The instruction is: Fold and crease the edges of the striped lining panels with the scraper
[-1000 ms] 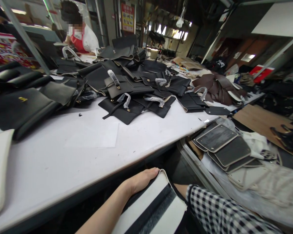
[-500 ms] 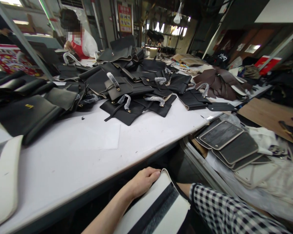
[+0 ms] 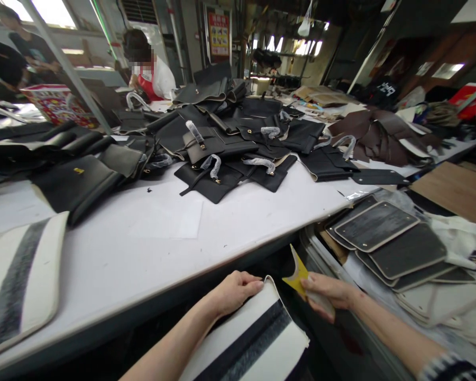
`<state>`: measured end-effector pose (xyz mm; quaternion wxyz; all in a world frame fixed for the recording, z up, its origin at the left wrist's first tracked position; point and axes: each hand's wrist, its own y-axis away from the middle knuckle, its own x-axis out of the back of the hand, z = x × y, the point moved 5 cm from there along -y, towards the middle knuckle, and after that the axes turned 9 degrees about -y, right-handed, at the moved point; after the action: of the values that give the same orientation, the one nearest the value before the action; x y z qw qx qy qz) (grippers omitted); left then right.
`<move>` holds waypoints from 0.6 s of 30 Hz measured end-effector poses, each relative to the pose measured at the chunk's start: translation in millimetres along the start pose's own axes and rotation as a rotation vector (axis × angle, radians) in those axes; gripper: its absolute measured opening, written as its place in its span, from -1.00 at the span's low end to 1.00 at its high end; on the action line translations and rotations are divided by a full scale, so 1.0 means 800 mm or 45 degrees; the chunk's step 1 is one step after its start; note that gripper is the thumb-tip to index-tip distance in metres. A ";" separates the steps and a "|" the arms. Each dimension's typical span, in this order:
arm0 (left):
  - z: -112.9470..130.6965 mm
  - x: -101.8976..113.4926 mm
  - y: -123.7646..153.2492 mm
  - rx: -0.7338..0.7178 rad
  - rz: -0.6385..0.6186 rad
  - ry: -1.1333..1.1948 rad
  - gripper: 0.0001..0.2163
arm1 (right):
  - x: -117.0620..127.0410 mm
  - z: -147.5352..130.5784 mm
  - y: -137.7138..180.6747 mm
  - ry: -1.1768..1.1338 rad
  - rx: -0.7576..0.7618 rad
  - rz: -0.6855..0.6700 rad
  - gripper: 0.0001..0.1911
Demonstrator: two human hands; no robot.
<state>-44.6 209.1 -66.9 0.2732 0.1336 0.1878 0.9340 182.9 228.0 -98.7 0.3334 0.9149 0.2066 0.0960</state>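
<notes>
My left hand is closed on the upper left edge of a white panel with a dark lengthwise stripe, below the table's front edge. The panel's far edge curls over, and its near end runs out of view. To the right of it, my right hand pinches a yellow folded piece with a pale, curved edge; its exact kind is unclear. This yellow piece is close to the panel's far corner, apparently not touching it. A similar white striped panel lies at the table's left.
Black leather bag pieces with wrapped handles are heaped on the white table. Brown leather pieces lie farther right. Dark flat panels are stacked at my right. A person in a red apron is behind the heap.
My right hand has come out from behind the white panel to its right, now showing the yellow piece. My left hand keeps its hold. The view has turned slightly left.
</notes>
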 end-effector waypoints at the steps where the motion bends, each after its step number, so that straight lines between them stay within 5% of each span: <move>1: -0.001 0.001 0.000 0.014 0.013 -0.001 -0.58 | 0.006 -0.004 0.004 0.095 0.050 -0.034 -0.38; 6: -0.005 0.007 -0.001 0.097 0.142 -0.040 -0.58 | 0.011 -0.054 -0.024 0.485 0.325 -0.140 -0.40; 10: -0.009 0.010 -0.003 0.118 0.253 -0.009 -0.38 | 0.007 -0.115 -0.054 0.799 0.628 -0.070 -0.41; 18: 0.008 0.005 0.004 0.058 0.284 -0.045 -0.53 | -0.057 -0.165 -0.050 1.401 1.193 -0.226 -0.45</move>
<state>-46.9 210.6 -59.6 0.1676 0.1762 0.1880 0.9516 88.0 310.7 -26.6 -0.2390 0.7607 0.4372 0.4160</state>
